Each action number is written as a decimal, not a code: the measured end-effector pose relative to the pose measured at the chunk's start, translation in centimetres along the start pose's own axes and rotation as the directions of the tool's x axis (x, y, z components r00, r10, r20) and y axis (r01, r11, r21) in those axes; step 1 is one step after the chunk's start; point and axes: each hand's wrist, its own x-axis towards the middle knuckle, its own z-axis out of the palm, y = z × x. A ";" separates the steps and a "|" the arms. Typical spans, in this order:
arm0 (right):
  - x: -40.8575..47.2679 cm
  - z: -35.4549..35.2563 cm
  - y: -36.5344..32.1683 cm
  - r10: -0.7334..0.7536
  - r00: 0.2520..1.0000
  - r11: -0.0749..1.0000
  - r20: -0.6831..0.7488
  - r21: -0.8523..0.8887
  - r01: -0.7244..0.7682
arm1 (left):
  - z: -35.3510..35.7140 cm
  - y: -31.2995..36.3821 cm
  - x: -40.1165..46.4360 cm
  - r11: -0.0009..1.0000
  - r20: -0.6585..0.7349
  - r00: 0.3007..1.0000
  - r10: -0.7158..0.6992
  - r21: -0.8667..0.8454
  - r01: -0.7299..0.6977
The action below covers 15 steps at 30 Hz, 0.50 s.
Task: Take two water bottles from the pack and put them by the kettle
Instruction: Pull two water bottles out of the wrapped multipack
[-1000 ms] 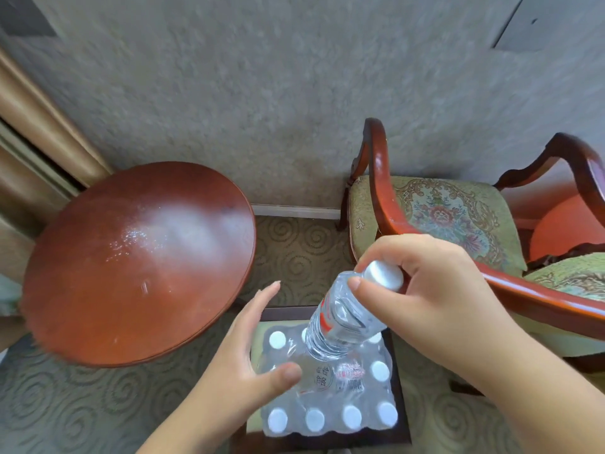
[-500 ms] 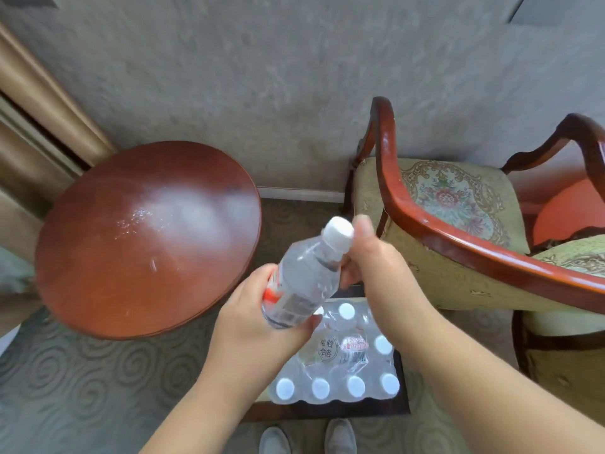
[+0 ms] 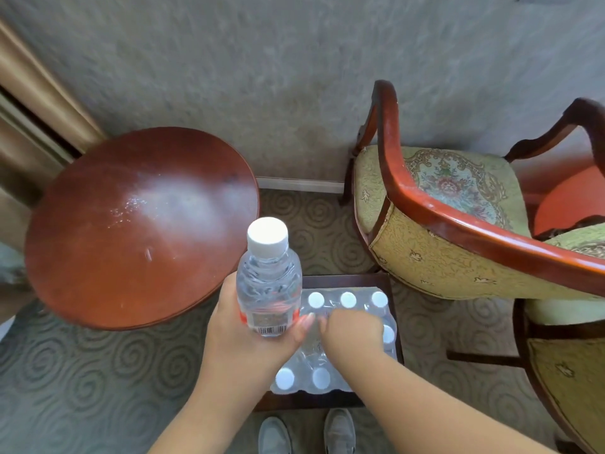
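My left hand (image 3: 242,335) grips a clear water bottle (image 3: 268,283) with a white cap and a red label, held upright above the floor. Below it a shrink-wrapped pack of bottles (image 3: 347,303) with white caps sits on a low dark stand (image 3: 389,283). My right hand (image 3: 352,332) reaches down into the middle of the pack, fingers curled on the wrap; what they touch is hidden. No kettle is in view.
A round red-brown wooden table (image 3: 137,224) stands to the left of the pack. An upholstered armchair (image 3: 435,231) with a red wooden frame is to the right, a second chair (image 3: 569,365) nearer. My shoes (image 3: 307,434) show below on patterned carpet.
The bottle passed from my right hand to my left, which now holds it upright. My right hand let go and dropped down onto the pack.
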 end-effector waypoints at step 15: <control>-4.9 -0.3 3.1 0.036 0.943 0.938 -0.331 0.336 0.082 | -1.0 -1.1 -0.7 0.999 0.019 1.000 -0.024 -0.024 0.024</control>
